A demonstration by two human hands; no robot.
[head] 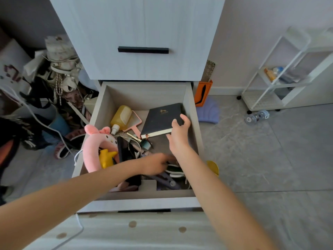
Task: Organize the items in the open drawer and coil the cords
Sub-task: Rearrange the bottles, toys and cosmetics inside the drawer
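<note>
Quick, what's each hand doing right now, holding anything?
Left hand: blurred, reaching in at the cords; cannot tell if it grips anything.
Right hand: holding the black notebook by its corner.

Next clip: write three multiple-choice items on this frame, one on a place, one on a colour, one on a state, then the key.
1. Where in the open grey wooden drawer does the translucent yellow plastic bottle lie?
A. back left
B. front right corner
C. outside, on the floor

2. What colour is the plush neck pillow at the drawer's left side?
A. blue
B. pink
C. green

3. What state is the black hardcover notebook in?
A. open, pages up
B. closed, gripped by the right hand
C. closed, untouched

Key: 1 A, it lies beside the pink hand mirror at the back left; 2 B, its fabric is pink; 3 B, covers shut, fingers curl round its near corner.
</note>
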